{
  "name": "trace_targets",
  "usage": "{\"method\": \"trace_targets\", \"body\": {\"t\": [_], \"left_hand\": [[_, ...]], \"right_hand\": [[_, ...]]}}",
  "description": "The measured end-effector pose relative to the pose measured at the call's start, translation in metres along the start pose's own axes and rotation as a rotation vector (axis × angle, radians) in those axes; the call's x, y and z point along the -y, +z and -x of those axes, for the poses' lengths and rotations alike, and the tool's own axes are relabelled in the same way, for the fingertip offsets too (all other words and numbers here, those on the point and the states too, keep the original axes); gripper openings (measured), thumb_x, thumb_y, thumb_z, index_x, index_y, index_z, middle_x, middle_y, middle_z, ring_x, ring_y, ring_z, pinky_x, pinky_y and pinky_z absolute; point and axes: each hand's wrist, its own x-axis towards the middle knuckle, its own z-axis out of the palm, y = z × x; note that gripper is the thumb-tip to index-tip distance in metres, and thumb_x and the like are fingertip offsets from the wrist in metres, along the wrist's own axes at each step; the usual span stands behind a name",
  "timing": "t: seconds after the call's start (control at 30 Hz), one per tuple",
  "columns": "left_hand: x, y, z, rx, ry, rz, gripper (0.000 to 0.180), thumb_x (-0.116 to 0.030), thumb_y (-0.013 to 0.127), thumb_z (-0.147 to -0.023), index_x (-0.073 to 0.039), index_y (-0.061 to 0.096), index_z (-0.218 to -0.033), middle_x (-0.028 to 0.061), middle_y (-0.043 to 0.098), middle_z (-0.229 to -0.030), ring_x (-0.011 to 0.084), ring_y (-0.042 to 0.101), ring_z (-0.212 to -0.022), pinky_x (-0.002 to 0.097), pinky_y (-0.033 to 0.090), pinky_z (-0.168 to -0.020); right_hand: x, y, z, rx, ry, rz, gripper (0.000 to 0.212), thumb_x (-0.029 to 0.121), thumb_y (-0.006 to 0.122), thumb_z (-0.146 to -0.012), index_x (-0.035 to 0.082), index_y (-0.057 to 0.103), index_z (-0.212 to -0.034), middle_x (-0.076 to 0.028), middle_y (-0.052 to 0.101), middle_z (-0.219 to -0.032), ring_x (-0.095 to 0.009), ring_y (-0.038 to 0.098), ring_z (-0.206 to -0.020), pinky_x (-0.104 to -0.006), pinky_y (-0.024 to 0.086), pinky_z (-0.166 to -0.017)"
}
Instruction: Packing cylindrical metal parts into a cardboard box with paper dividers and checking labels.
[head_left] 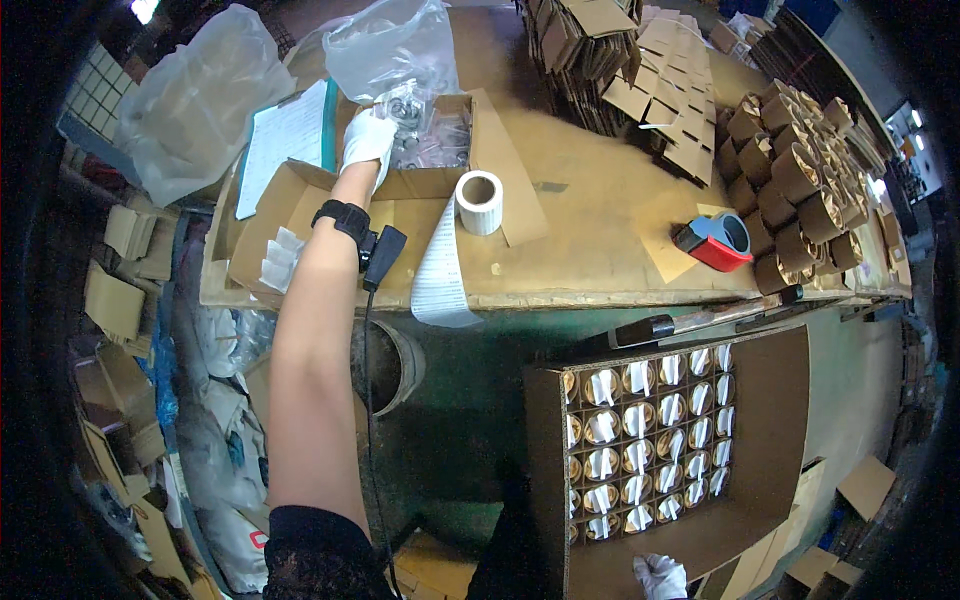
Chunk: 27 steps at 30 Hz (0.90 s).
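Note:
My left hand (368, 143), in a white glove, reaches over the table to a small open cardboard box (425, 183). Its fingertips are at the clear plastic bag (408, 108) of small parts there, and are partly hidden. More small clear packets (445, 143) lie in that box. At the lower right, my white-gloved right hand (660, 577) is closed over the near wall of a large open carton (765, 420). Dividers split the carton into cells holding round brown tubes, with white folded strips (637, 457) on top.
A roll of white labels (480, 203) trails a strip over the table edge. A clipboard (290, 140) lies at left, and a red-and-blue tape dispenser (715, 243) at right. Brown tubes (800, 190) and folded dividers (585, 50) are stacked behind. A bucket (390, 367) stands below.

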Motion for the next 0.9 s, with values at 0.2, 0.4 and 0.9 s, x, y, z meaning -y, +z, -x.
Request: {"method": "trace_targets", "body": {"t": [0.2,0.4,0.9], "left_hand": [[-0.014,0.002,0.013,0.080,-0.002,0.401,0.036,-0.011,0.059,-0.086,-0.006,0.054,-0.122,0.0062,0.063,-0.099,0.0233,0.061,-0.092,0.0422,0.055,-0.068],[-0.033,-0.005,0.036,-0.035,-0.024,0.584,0.041,-0.005,0.060,-0.083,-0.010,0.047,-0.121,0.0068,0.059,-0.106,0.0243,0.062,-0.086,0.0455,0.056,-0.063],[-0.022,0.001,0.025,0.084,-0.162,0.725,0.017,-0.010,0.049,-0.092,-0.012,0.055,-0.108,0.0113,0.062,-0.095,0.0302,0.063,-0.084,0.0488,0.050,-0.084]], "right_hand": [[-0.028,0.030,-0.010,-0.028,-0.188,-0.166,0.028,0.027,0.064,-0.089,0.003,0.067,-0.103,-0.017,0.067,-0.085,-0.028,0.064,-0.073,-0.0365,0.051,-0.064],[0.011,0.005,-0.007,0.020,-0.296,0.071,0.024,0.026,0.062,-0.089,0.006,0.068,-0.102,-0.016,0.067,-0.085,-0.029,0.064,-0.073,-0.0375,0.051,-0.063],[0.024,-0.005,-0.010,0.045,-0.300,-0.002,0.023,0.026,0.061,-0.090,0.007,0.068,-0.102,-0.018,0.067,-0.084,-0.031,0.066,-0.073,-0.0384,0.051,-0.063]]}}
